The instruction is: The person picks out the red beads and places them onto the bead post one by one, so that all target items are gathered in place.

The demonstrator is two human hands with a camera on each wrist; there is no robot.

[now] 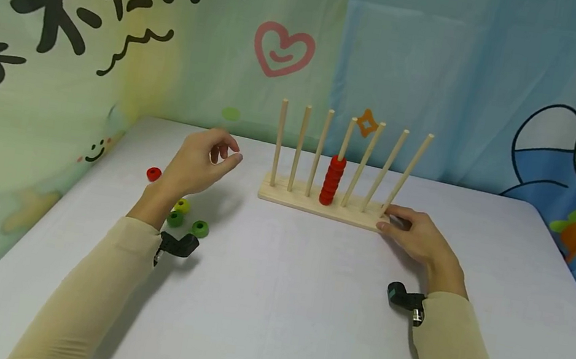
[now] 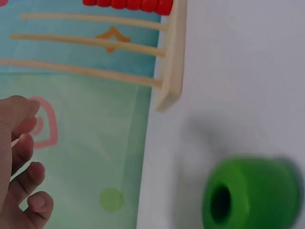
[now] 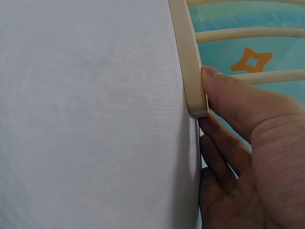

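A wooden peg board (image 1: 293, 201) with several upright pegs stands at the table's back, and a stack of red beads (image 1: 332, 181) fills most of its middle peg. My right hand (image 1: 419, 239) grips the board's right end; in the right wrist view the thumb (image 3: 228, 90) lies on the base's edge, fingers partly hidden behind. To the board's left, my left hand (image 1: 201, 160) hovers above the table, fingers loosely bent, nothing visible in them. Near its wrist lie a red bead (image 1: 153, 174), a yellow bead (image 1: 182, 206) and two green beads (image 1: 200, 229).
A white cloth covers the table (image 1: 270, 301). Behind it hangs a printed curtain (image 1: 428, 64) with drawings and lettering. In the left wrist view one green bead (image 2: 257, 195) looms large and blurred. Small black cameras (image 1: 180, 245) sit on both wrists.
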